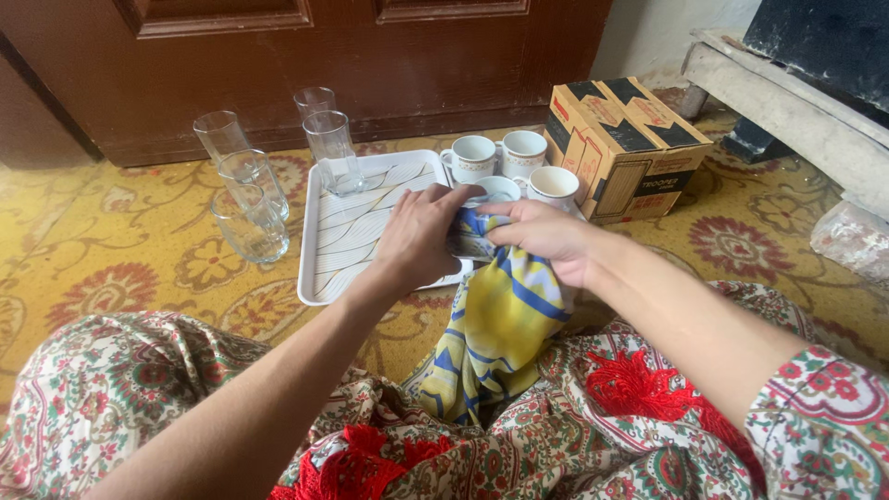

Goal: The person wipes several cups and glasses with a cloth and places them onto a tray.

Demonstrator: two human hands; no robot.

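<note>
We hold a white cup (pixel 474 243) between both hands, just above the right edge of the white tray (pixel 347 250); most of the cup is hidden by fingers and fabric. Our left hand (pixel 421 236) wraps around its left side, fingers closed on it. Our right hand (pixel 546 236) presses a yellow and blue cloth (pixel 495 324) against the cup's right side, fingers clenched on the fabric, and the rest of the cloth hangs down onto our lap.

Just beyond the hands, off the tray's far right corner, four more white cups (pixel 514 162) stand close together on the floor. To their right sits a brown cardboard box (pixel 620 143), touching or nearly touching the nearest cup. One clear glass (pixel 331 153) stands on the tray near its far left corner. Four other glasses (pixel 245 190) stand on the patterned yellow floor (pixel 111 250) beside the tray's left and far edges. A dark wooden door (pixel 278 65) closes off the far side.
</note>
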